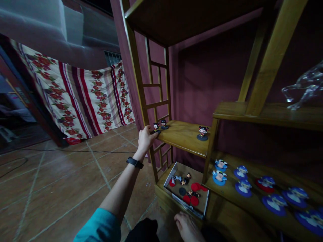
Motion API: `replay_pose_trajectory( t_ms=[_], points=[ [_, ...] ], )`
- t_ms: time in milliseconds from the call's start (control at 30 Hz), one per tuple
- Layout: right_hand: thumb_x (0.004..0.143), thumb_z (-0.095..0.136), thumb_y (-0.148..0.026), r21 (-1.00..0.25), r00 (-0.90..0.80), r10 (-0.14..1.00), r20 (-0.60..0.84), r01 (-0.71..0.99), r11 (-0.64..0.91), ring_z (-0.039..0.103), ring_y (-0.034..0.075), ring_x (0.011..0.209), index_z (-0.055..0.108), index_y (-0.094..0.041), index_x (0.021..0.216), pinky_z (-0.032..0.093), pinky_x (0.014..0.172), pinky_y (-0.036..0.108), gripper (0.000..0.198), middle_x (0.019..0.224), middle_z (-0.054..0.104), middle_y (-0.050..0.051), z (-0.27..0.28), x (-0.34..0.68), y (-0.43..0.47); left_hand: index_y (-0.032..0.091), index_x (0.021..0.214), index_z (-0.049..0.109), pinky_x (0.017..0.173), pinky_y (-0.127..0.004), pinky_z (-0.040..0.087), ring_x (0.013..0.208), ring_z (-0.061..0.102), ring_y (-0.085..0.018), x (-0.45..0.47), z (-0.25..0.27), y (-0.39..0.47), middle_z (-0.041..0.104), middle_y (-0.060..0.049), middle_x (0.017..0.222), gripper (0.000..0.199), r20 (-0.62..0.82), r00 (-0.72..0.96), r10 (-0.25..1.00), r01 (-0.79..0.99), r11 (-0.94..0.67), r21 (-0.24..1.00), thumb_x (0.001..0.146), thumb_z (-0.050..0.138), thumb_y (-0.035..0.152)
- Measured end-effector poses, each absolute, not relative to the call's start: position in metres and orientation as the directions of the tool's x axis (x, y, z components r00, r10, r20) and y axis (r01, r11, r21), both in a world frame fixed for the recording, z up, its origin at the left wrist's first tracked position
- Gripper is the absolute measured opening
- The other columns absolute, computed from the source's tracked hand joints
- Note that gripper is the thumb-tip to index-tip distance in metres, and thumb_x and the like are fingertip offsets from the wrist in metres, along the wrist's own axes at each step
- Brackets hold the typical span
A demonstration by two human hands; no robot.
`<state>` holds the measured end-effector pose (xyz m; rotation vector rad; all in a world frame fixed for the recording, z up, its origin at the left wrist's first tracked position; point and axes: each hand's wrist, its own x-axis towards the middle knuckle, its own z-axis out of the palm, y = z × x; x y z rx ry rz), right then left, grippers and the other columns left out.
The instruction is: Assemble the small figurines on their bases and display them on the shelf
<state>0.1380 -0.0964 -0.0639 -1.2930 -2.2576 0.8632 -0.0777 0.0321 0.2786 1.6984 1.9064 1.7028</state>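
My left hand [146, 138] reaches to the left front corner of the middle wooden shelf [183, 134]. Its fingers are closed on a small figurine [156, 126] with black hair and a dark round base. Just behind that one stands a similar figurine [164, 124], and a third figurine [202, 133] in red and black stands near the shelf's right end. My right hand [188, 227] is low in front of the cardboard box [174, 169], fingers loosely bent and apart, with nothing visible in it. Several small figurines [184, 181] and red round bases [194, 200] lie in the box.
On the lower shelf at right stand several blue-and-white figurines [243, 187], one on a red base [264, 184]. A clear glass animal figure [306, 84] stands on the upper right shelf. Wooden lattice [160, 85] closes the unit's left side. A cable [75, 150] crosses the tiled floor.
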Motion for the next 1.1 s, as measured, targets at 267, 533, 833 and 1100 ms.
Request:
replay_pose_trajectory(
  t_ms=[267, 533, 833, 1100],
  points=[
    [0.079, 0.041, -0.010, -0.657, -0.504, 0.864, -0.007, 0.654, 0.376, 0.058, 0.019, 0.105, 0.064, -0.026, 0.097, 0.040, 0.090, 0.028, 0.034, 0.108, 0.065, 0.004, -0.060, 0.138, -0.098, 0.016, 0.106, 0.057, 0.081, -0.035, 0.046, 0.093, 0.060, -0.023, -0.078, 0.270, 0.033, 0.068, -0.011, 0.097, 0.049, 0.666, -0.339, 0.665, 0.639, -0.356, 0.682, 0.062, 0.072, 0.031],
    [0.085, 0.035, -0.015, -0.662, -0.475, 0.880, -0.012, 0.663, 0.349, 0.061, 0.017, 0.098, 0.064, -0.025, 0.102, 0.041, 0.087, 0.027, 0.035, 0.103, 0.067, 0.005, -0.027, 0.145, -0.102, 0.021, 0.118, 0.052, 0.089, -0.034, 0.044, 0.107, 0.054, -0.019, -0.064, 0.201, -0.002, 0.055, -0.010, 0.121, 0.039, 0.763, -0.472, 0.441, 0.564, -0.514, 0.646, 0.080, 0.056, 0.027],
    [0.085, 0.043, -0.023, -0.773, -0.329, 0.942, 0.071, 0.579, 0.261, 0.063, 0.017, 0.090, 0.067, -0.026, 0.096, 0.045, 0.084, 0.028, 0.027, 0.096, 0.069, 0.002, -0.001, 0.144, -0.048, 0.018, 0.093, 0.063, 0.091, -0.037, 0.043, 0.100, 0.057, -0.020, -0.059, 0.048, 0.014, 0.062, -0.009, 0.103, 0.018, 0.561, -0.444, 0.699, 0.418, -0.392, 0.819, 0.078, 0.053, 0.020],
    [0.083, 0.045, -0.022, -0.779, -0.069, 0.990, 0.119, 0.611, 0.136, 0.062, 0.017, 0.090, 0.067, -0.020, 0.089, 0.046, 0.084, 0.030, 0.023, 0.094, 0.070, 0.003, -0.028, 0.141, 0.069, 0.016, 0.092, 0.063, 0.079, -0.032, 0.047, 0.088, 0.060, -0.019, -0.067, -0.003, 0.042, 0.064, -0.009, 0.095, 0.024, 0.188, -0.507, 0.841, 0.061, -0.183, 0.981, 0.072, 0.058, 0.027]
  ],
)
